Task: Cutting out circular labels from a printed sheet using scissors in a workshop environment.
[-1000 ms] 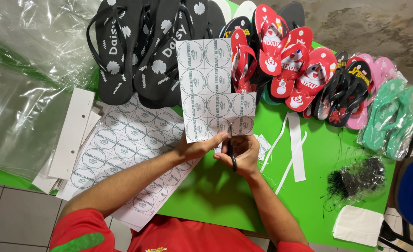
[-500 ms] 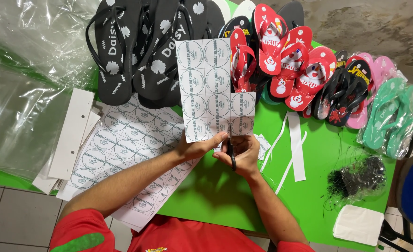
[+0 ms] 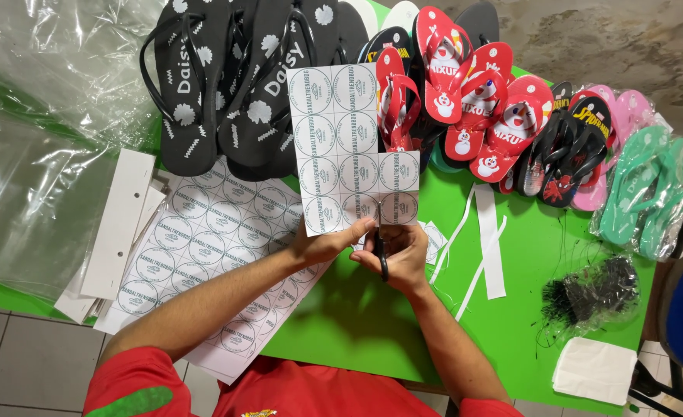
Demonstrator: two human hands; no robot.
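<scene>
My left hand (image 3: 322, 245) pinches the bottom edge of a white sheet of round printed labels (image 3: 341, 147), held upright over the green table (image 3: 357, 324). My right hand (image 3: 399, 255) grips black-handled scissors (image 3: 381, 255) at the sheet's lower edge, just right of my left thumb. The blades are hidden behind the paper and my fingers. The sheet's upper right corner has been cut away.
More label sheets (image 3: 210, 255) lie at the left beside white card strips (image 3: 117, 224) and clear plastic bags (image 3: 32, 154). Black (image 3: 225, 85), red (image 3: 472, 100), pink and teal flip-flops (image 3: 642, 193) line the far edge. Paper offcuts (image 3: 489, 247), a bag of black ties (image 3: 592, 289) and white paper (image 3: 594, 369) lie right.
Almost nothing differs. Both hands stay at the sheet's lower edge, with only a slight shift of the sheet and scissors.
</scene>
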